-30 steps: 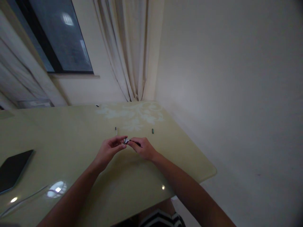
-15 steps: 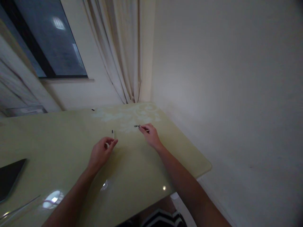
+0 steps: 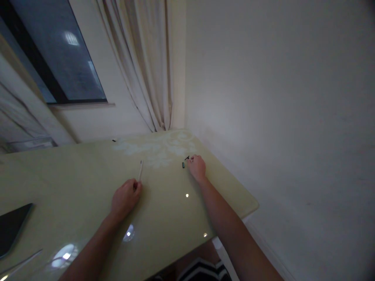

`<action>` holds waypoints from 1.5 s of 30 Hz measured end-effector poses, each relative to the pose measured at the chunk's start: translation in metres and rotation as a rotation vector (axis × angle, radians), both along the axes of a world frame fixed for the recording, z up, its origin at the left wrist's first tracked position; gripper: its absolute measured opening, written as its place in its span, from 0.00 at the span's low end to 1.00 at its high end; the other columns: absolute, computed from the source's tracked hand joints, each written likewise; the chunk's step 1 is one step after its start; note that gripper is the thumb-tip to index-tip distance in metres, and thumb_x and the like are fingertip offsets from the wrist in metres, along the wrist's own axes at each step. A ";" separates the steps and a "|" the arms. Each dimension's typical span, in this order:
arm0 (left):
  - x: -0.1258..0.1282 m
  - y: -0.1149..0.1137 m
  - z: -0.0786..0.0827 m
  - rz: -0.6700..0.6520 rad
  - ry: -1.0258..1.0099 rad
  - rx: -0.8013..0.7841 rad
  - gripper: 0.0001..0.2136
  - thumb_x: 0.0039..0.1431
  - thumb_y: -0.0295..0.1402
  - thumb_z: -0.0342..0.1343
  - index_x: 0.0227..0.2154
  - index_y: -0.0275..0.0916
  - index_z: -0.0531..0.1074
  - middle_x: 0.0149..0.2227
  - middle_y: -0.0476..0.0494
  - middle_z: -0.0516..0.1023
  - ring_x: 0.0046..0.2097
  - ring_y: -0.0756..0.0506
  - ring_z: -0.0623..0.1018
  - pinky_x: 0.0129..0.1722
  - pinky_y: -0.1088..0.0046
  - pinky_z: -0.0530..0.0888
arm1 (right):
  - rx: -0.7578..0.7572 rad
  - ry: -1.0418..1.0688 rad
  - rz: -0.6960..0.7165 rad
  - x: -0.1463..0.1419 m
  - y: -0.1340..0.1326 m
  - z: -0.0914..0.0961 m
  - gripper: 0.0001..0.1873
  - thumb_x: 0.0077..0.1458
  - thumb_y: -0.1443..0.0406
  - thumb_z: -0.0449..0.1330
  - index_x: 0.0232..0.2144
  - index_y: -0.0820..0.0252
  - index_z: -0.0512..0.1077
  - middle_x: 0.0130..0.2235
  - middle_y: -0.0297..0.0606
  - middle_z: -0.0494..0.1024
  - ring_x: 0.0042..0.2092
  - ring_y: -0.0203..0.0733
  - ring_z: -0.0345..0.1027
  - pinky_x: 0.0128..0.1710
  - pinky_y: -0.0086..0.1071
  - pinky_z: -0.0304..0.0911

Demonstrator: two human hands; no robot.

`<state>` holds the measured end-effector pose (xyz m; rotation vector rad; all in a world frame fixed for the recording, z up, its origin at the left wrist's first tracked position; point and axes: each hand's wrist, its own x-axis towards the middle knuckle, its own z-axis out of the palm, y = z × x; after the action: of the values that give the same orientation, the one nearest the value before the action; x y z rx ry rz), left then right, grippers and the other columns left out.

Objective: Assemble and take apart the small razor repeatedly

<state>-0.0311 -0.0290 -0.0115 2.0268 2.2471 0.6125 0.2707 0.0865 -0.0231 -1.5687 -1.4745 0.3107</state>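
My left hand point(image 3: 127, 197) is closed around the lower end of a thin white stick point(image 3: 141, 170), which points away from me and has a dark tip. Farther right, the fingers of my right hand point(image 3: 197, 167) pinch a tiny dark, thin piece point(image 3: 186, 158) that sticks out beyond them to the left. Beside those fingertips a small dark rectangular piece point(image 3: 183, 165) lies on the table. My right fingertips are partly hidden by the back of the hand, and both small pieces are too small to name.
The glossy pale yellow-green table point(image 3: 164, 226) reaches to the wall. A dark flat device point(image 3: 13, 226) lies at its left, with a thin metallic rod point(image 3: 23, 261) in front. Near the far edge is a small dark item point(image 3: 114, 140). Curtains point(image 3: 146, 70) hang behind.
My right hand has moved right, and the small rectangular piece now lies on the table beside it. My left hand has drawn slightly toward me, showing more of the white stick.
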 end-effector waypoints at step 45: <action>0.059 -0.003 0.001 -0.341 -0.305 0.482 0.19 0.58 0.49 0.66 0.42 0.42 0.70 0.39 0.48 0.73 0.32 0.48 0.71 0.33 0.70 0.70 | -0.359 0.521 0.805 -0.071 -0.070 0.024 0.14 0.52 0.57 0.66 0.26 0.63 0.77 0.23 0.29 0.66 0.27 0.34 0.57 0.29 0.29 0.51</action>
<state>0.0276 -0.0316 -0.0104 2.2406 1.6416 1.4135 0.1997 0.0169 0.0013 -0.9471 -1.6004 1.3977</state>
